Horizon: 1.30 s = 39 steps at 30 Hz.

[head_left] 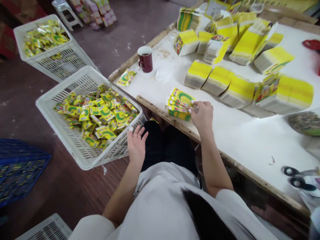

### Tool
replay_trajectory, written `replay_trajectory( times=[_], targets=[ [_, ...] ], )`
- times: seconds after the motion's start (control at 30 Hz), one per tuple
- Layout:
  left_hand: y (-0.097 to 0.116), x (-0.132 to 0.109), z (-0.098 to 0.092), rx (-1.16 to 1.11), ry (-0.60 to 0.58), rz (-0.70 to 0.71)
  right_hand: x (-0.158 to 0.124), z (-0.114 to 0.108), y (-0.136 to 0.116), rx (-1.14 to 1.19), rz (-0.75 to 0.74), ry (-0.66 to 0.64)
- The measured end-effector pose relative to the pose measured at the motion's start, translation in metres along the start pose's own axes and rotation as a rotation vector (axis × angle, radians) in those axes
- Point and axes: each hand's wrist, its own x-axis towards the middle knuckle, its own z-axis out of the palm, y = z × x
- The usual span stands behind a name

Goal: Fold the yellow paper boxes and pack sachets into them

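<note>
Dk hair [203, 215] up close, R hand [203, 116] at pkts [183, 97], L hand [136, 145] nr crate [80, 80].

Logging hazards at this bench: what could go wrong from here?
The maroon mug stands open-topped near the edge of the table; a knock might spill any drink onto the loose packets beside it.
The fanned packets at the right hand lie close to the wooden edge; a careless push could send some off.
Packets in the white crate beside the left hand heap near one rim corner; a bump might scatter a few.
</note>
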Motion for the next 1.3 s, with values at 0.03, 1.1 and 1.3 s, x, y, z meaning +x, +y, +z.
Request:
replay_trajectory(
  times=[0.03,1.1,1.3],
  targets=[
    [-0.003,-0.001,0.000,0.024,-0.028,-0.018,0.005,0.003,0.003,-0.040,-0.006,-0.026],
    [-0.022,-0.031,0.031,0.230,-0.447,0.078,-0.106,-0.013,-0.069,0.654,-0.106,-0.639],
    [-0.024,-0.026,0.034,0.190,-0.196,0.172,-0.137,0.013,-0.075,0.870,-0.006,-0.689]
  ],
)
